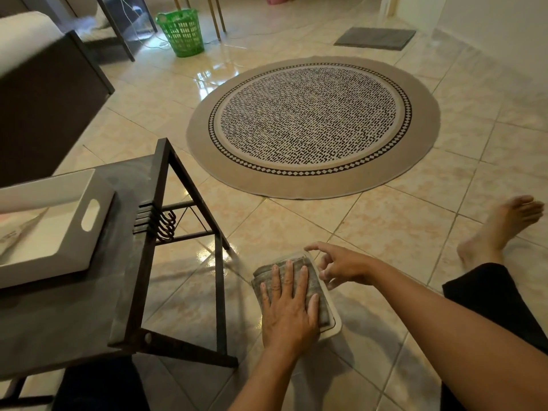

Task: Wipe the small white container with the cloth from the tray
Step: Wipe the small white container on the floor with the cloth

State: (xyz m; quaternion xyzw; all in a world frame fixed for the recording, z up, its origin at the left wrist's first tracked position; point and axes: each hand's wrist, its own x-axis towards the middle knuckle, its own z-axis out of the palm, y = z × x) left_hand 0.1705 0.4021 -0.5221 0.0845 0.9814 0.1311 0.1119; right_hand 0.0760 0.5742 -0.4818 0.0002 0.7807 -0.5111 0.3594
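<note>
The small white container (334, 325) lies flat on the tiled floor in front of me. A folded grey patterned cloth (315, 280) covers most of its top. My left hand (287, 310) presses flat on the cloth, fingers spread, and pins it to the container. My right hand (341, 266) is at the container's far right rim with its fingers apart and loosely curled; the index finger reaches over the far corner. I cannot tell whether it touches the rim. The white tray (89, 232) sits on the low dark table (124, 292) to my left.
The table's dark metal legs (220, 292) stand just left of the container. A round patterned rug (311, 126) lies ahead. My bare foot (501, 226) and dark trouser leg are at the right. A green basket (181, 31) and a grey mat (375, 38) are far off.
</note>
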